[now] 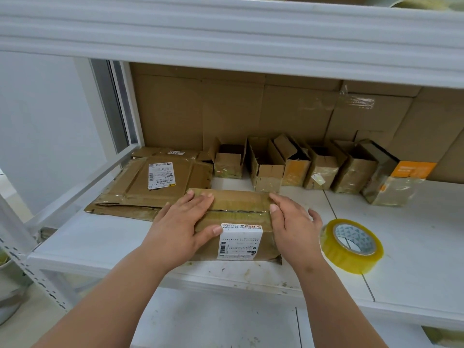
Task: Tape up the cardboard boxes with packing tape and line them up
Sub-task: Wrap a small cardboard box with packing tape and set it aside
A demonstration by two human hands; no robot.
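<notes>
1. Cardboard box point(234, 222) sits at the front of the white shelf point(414, 222), seam up, tape already across its flaps; the tape roll point(352, 246) lies just right of the box.
2. To finish this step well, I'd say rub firmly along the seam so the tape beds down with no lifted edges.
3. Left hand point(184, 222) lies flat on the box's top, fingers straight; right hand point(292, 222) presses its right end, fingers extended, gripping nothing.
4. Behind the box stands a row of small boxes point(319, 167).

White metal shelf point(414, 237), window frame point(120, 106) at left.
</notes>
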